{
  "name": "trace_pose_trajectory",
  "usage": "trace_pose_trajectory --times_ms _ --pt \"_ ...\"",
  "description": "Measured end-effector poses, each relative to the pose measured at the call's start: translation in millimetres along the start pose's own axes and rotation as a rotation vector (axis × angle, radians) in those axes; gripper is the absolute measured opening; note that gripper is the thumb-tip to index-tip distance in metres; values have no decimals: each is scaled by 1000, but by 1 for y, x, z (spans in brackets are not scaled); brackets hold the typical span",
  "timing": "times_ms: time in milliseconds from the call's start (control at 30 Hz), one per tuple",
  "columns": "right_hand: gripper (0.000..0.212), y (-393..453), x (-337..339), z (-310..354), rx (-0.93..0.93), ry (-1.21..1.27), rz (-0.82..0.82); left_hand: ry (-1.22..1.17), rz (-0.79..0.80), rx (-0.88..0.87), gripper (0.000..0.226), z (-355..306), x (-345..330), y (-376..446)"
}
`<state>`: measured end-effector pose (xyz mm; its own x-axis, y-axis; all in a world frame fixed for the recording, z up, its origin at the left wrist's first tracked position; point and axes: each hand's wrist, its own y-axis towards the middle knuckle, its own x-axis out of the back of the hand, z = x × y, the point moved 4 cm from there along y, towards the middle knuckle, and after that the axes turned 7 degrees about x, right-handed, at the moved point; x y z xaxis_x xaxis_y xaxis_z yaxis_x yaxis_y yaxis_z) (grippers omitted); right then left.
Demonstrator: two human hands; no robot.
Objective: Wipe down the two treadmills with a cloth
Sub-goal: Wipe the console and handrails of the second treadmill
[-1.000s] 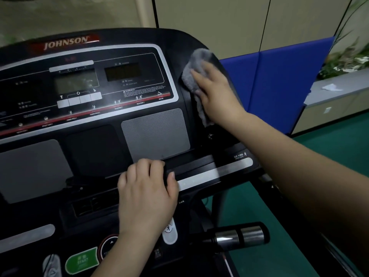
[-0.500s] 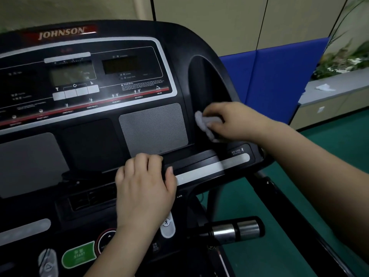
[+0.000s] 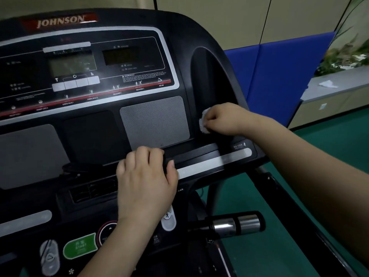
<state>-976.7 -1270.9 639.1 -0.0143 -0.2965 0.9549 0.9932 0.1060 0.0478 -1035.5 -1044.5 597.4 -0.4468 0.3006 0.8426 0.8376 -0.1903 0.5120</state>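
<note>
A black treadmill console (image 3: 179, 33) fills the left and middle of the head view, with dark displays and grey speaker grilles. My right hand (image 3: 225, 118) grips a bunched grey cloth (image 3: 204, 122) and presses it into the bottom of the recessed pocket on the console's right side. Only a small part of the cloth shows past my fingers. My left hand (image 3: 147, 180) rests on the console's lower ledge, fingers curled over its front edge, thumb beside the silver strip.
A chrome-and-black handlebar grip (image 3: 237, 223) sticks out at lower right. The green start button (image 3: 79, 246) sits at lower left. Blue padded panels (image 3: 279, 76) stand behind, beside a grey ledge (image 3: 339, 84) with plants. Green floor (image 3: 259, 196) lies to the right.
My right hand slid the cloth down from the top of the side pocket to its bottom and bunched it up. My left hand stayed on the ledge.
</note>
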Motion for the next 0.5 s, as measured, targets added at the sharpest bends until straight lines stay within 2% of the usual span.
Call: trace_pose_trajectory --times_ms 133,200,300,367,433,500 --pt "19 -21 0 3 43 139 15 -4 -6 -2 31 0 0 0" --pt "26 -26 -2 6 50 44 44 -3 -5 -2 31 0 -1 0" --pt "36 -19 -13 8 60 -238 81 -11 -7 -7 32 0 0 0" --pt "41 -10 -20 5 -22 -363 92 -19 -10 -5 32 0 1 0" --pt "44 -6 -21 2 -158 -274 99 -19 -8 -7 32 1 1 0" --pt "39 -5 -13 6 -116 -138 81 -22 -10 -4 33 1 1 0"
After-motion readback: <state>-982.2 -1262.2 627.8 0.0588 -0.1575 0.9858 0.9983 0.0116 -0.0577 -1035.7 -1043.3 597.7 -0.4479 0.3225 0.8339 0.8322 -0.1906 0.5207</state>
